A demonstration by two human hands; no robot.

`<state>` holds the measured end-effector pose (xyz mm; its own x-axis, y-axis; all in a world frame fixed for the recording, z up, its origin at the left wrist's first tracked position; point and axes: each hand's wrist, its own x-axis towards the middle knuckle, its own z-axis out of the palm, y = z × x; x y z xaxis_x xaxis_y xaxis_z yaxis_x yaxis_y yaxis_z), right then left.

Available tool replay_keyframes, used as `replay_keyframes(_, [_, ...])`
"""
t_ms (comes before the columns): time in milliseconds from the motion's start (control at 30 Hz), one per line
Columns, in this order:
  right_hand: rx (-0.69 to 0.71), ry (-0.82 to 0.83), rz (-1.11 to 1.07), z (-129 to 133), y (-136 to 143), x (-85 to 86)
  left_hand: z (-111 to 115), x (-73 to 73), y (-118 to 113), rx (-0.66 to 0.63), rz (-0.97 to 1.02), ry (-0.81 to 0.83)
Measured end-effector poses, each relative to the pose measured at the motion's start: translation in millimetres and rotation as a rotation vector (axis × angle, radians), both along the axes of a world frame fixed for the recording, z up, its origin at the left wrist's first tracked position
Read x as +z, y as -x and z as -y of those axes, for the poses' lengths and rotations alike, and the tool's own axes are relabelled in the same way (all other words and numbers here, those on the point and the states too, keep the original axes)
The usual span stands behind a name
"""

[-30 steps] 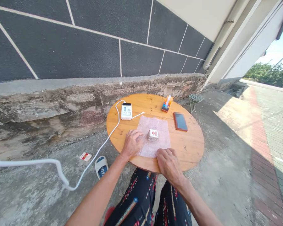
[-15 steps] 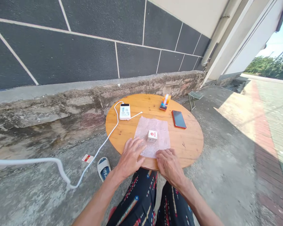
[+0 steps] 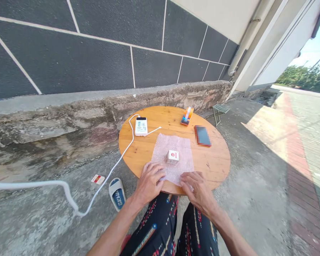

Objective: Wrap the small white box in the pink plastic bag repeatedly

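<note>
A sheet of clear bubble wrap (image 3: 173,141) lies flat on the round wooden table, with a small white box (image 3: 172,157) bearing a red mark standing near its middle. My left hand (image 3: 150,180) rests at the sheet's near left corner, fingers stretched and slightly bent, thumb apart. At the near right corner, the fingers of my right hand (image 3: 197,187) lie on the wrap's edge, the thumb held away from them. Neither hand touches the box, which sits just beyond them.
Toward the back of the table (image 3: 216,160) are a white power bank (image 3: 141,127) with a cable (image 3: 114,167), an orange tape dispenser (image 3: 187,116) and a red-edged phone (image 3: 202,136). A folding stool (image 3: 220,109) stands behind. A slipper (image 3: 117,194) and small card (image 3: 97,179) lie on the ground.
My left hand has moved down slightly, away from the box, to the sheet's near left corner. My right hand has shifted a little right, its thumb now apart from the fingers.
</note>
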<state>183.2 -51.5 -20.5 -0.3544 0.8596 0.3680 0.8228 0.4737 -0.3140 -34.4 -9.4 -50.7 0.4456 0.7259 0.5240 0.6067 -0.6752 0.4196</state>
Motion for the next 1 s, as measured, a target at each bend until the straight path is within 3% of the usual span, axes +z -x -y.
replay_keyframes(133, [-0.061, -0.042, 0.06, -18, -2, 8.3, -1, -0.9, 2, -0.018, 0.006, 0.017])
replay_keyframes(300, [0.1, 0.053, 0.234, -21, -11, 7.1, -1, -3.1, 3, -0.008, 0.0, 0.031])
replay_keyframes(500, [-0.125, -0.018, 0.218, 4, -64, -0.2, 0, -1.1, 2, -0.007, 0.015, 0.052])
replay_keyframes(567, [-0.108, -0.016, 0.197, 9, -58, 3.7, 0, 2.5, 0, 0.009, 0.041, 0.062])
replay_keyframes(700, [0.012, -0.022, 0.119, 3, -19, 15.2, -3, 11.6, -4, 0.051, 0.095, 0.081])
replay_keyframes(767, [-0.008, -0.058, 0.036, -4, -5, 23.7, -7, 16.5, -6, 0.061, 0.106, 0.084])
replay_keyframes(900, [-0.056, -0.076, -0.058, -20, -4, 37.8, -20, 27.9, -7, 0.091, 0.123, 0.091])
replay_keyframes(1000, [-0.076, -0.033, -0.005, -32, -13, 33.7, -31, 36.3, -10, 0.094, 0.136, 0.092])
